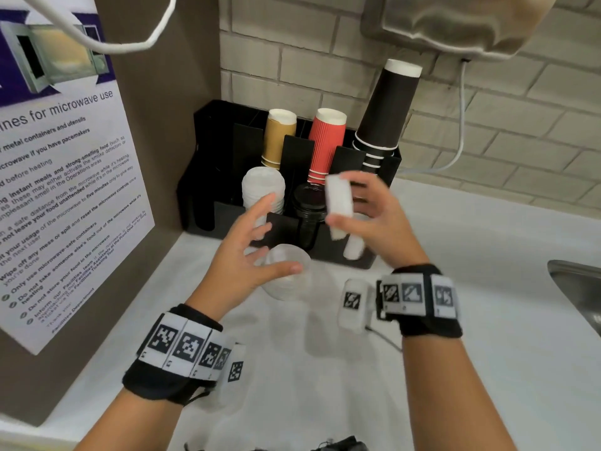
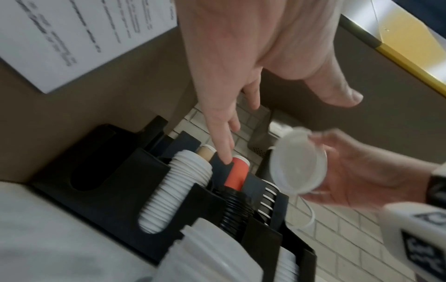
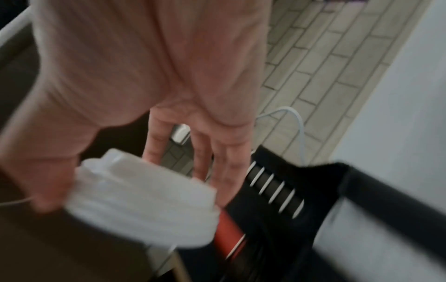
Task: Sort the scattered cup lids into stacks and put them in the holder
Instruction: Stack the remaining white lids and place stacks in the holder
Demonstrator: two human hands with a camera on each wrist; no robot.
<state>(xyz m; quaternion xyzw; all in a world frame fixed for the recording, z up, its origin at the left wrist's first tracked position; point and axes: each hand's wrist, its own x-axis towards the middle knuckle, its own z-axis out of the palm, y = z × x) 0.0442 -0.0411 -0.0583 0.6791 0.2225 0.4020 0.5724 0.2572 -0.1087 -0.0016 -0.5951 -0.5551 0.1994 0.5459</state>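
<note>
My right hand [image 1: 354, 203] grips a short stack of white lids [image 1: 338, 198] on edge, above the front right of the black holder [image 1: 208, 177]. In the right wrist view the thumb is on one side of the white lids [image 3: 142, 200] and the fingers on the other. My left hand [image 1: 260, 242] is open with spread fingers, hovering over a clear lid stack [image 1: 286, 275] on the counter in front of the holder. The holder's front slots hold a tall white lid stack [image 1: 263, 187], a black lid stack [image 1: 309, 206] and some white lids [image 1: 353, 249].
Brown cups [image 1: 279, 138], red cups [image 1: 327, 144] and black cups [image 1: 387, 112] stand upside down in the holder's back row. A wall panel with a notice [image 1: 65, 190] closes the left side. A sink edge [image 1: 575, 288] lies at the right. White counter [image 1: 487, 353] spreads in front.
</note>
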